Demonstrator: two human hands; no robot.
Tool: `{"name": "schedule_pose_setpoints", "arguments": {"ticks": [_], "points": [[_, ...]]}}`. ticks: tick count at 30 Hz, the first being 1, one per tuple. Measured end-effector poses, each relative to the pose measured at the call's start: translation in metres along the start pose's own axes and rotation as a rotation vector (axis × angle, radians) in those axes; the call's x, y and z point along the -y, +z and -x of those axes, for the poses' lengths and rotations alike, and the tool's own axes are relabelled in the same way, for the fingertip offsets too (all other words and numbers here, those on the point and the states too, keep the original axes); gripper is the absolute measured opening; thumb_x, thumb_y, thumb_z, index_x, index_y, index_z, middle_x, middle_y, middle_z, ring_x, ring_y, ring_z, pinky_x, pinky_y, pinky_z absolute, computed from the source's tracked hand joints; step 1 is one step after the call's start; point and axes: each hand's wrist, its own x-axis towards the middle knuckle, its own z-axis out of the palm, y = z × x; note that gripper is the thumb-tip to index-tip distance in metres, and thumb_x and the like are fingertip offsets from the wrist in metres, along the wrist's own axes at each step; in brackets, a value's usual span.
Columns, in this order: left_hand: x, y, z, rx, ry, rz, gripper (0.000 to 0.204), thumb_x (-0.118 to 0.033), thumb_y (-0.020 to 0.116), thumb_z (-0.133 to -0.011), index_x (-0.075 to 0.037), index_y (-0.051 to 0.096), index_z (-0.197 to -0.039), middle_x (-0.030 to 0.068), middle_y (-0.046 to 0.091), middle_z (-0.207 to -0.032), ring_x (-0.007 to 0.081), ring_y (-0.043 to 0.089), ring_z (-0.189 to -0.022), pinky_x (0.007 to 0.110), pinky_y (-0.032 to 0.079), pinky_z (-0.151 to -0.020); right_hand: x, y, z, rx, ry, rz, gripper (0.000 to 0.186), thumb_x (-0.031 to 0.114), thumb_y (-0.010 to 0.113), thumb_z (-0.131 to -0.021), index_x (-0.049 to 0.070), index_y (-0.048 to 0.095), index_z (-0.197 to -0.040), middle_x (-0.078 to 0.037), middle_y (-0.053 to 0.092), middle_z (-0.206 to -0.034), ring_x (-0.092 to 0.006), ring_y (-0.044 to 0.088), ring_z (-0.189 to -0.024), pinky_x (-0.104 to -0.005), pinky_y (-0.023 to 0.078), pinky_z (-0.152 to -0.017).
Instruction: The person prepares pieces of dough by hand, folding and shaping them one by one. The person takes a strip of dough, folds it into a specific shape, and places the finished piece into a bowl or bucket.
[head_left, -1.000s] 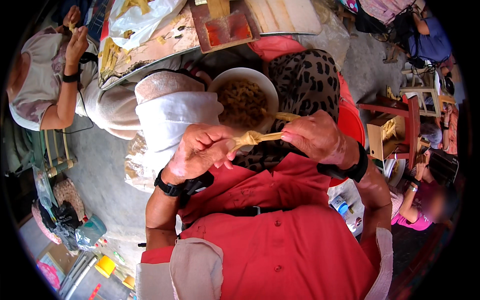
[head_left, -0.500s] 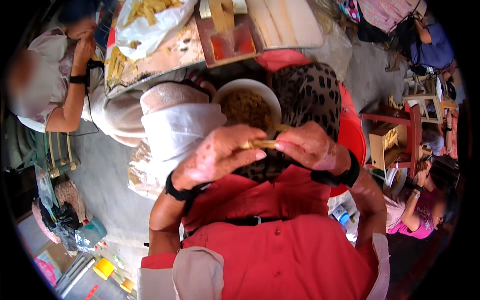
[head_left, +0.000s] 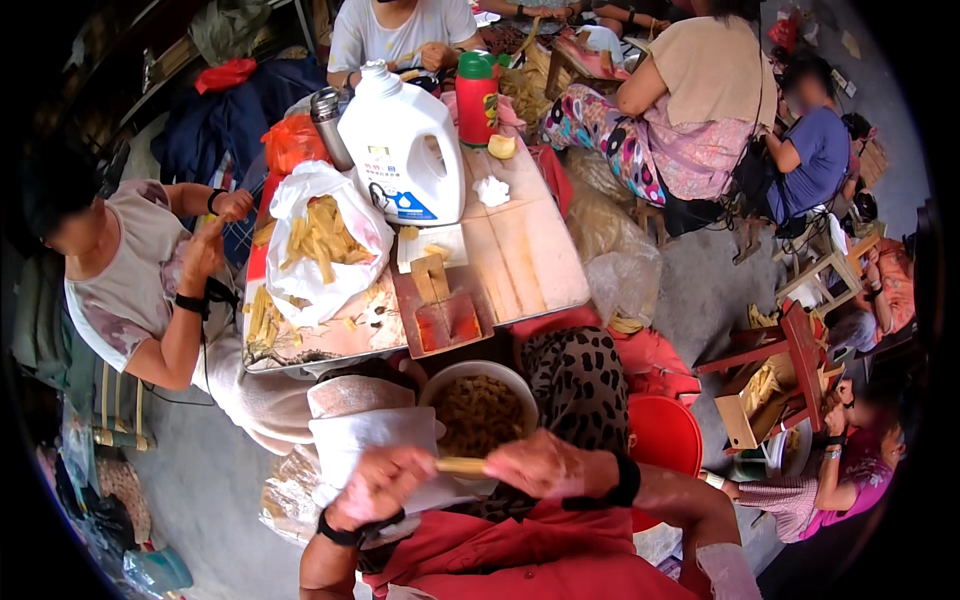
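Below the white bowl [head_left: 478, 412], left hand [head_left: 385, 485] and right hand [head_left: 545, 465] pinch a yellow strip [head_left: 461, 465] between closed fingers.

Ahead of my hands the bowl [head_left: 478, 412] and a wooden block [head_left: 445, 312] stand close. The desk [head_left: 530, 262] has bare board on the right; a bag [head_left: 322, 240] and jug [head_left: 400, 150] crowd its left.

Both hands, left hand [head_left: 385, 483] and right hand [head_left: 545, 465], pinch a short yellowish stick [head_left: 461, 465] between them above a white bowl [head_left: 478, 412] of small tan pieces (too blurred to identify). Beyond it, the desk [head_left: 530, 260] carries a white jug [head_left: 400, 150].
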Motion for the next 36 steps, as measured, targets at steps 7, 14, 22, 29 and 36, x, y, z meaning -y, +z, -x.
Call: {"name": "schedule_pose_setpoints", "arguments": {"ticks": [7,14,22,29,36], "points": [[0.005,-0.039,-0.070,-0.061,0.049,-0.083,0.016,-0.017,0.055,-0.093,-0.002,0.061,-0.089,-0.0023,0.049,-0.067,0.0071,0.044,-0.063,0.022,0.037,-0.055,-0.048,-0.036,-0.059,-0.083,-0.073,0.222,0.015,0.015,0.055,-0.091,0.002,0.058,-0.084,-0.013,0.053,-0.065,-0.0274,0.057,-0.054,-0.0376,0.041,-0.046],[0.033,-0.038,-0.129,-0.243,0.052,-0.011,0.020,-0.017,0.058,-0.091,0.001,0.062,-0.083,-0.0009,0.056,-0.068,0.0061,0.047,-0.063,0.022,0.039,-0.056,-0.087,-0.057,-0.084,-0.096,-0.030,0.256,0.012,0.010,0.053,-0.090,0.001,0.055,-0.082,-0.011,0.051,-0.067,-0.0289,0.054,-0.056,-0.0380,0.043,-0.048],[0.042,-0.042,-0.154,-0.263,-0.016,0.052,0.020,-0.017,0.056,-0.091,-0.001,0.061,-0.080,-0.0021,0.051,-0.061,0.0057,0.043,-0.054,0.022,0.036,-0.049,-0.110,-0.063,-0.096,-0.120,0.169,0.144,0.013,0.010,0.054,-0.090,0.000,0.055,-0.081,-0.016,0.051,-0.065,-0.0349,0.051,-0.057,-0.0381,0.040,-0.051],[0.053,-0.035,-0.163,-0.302,-0.044,0.101,0.019,-0.015,0.054,-0.092,0.000,0.059,-0.083,-0.0001,0.051,-0.061,0.0072,0.046,-0.052,0.022,0.038,-0.047,-0.121,-0.054,-0.096,-0.176,0.235,0.098,0.020,0.012,0.056,-0.089,-0.001,0.053,-0.074,-0.017,0.050,-0.062,-0.0347,0.048,-0.054,-0.0381,0.038,-0.050],[0.064,-0.032,-0.132,-0.261,-0.112,0.079,0.027,-0.021,0.054,-0.095,0.002,0.062,-0.082,-0.0019,0.054,-0.068,0.0045,0.044,-0.062,0.021,0.037,-0.055,-0.108,-0.054,-0.054,-0.181,0.357,0.085,0.018,0.014,0.057,-0.090,-0.001,0.058,-0.081,-0.014,0.051,-0.060,-0.0186,0.046,-0.051,-0.0328,0.037,-0.049]]}}
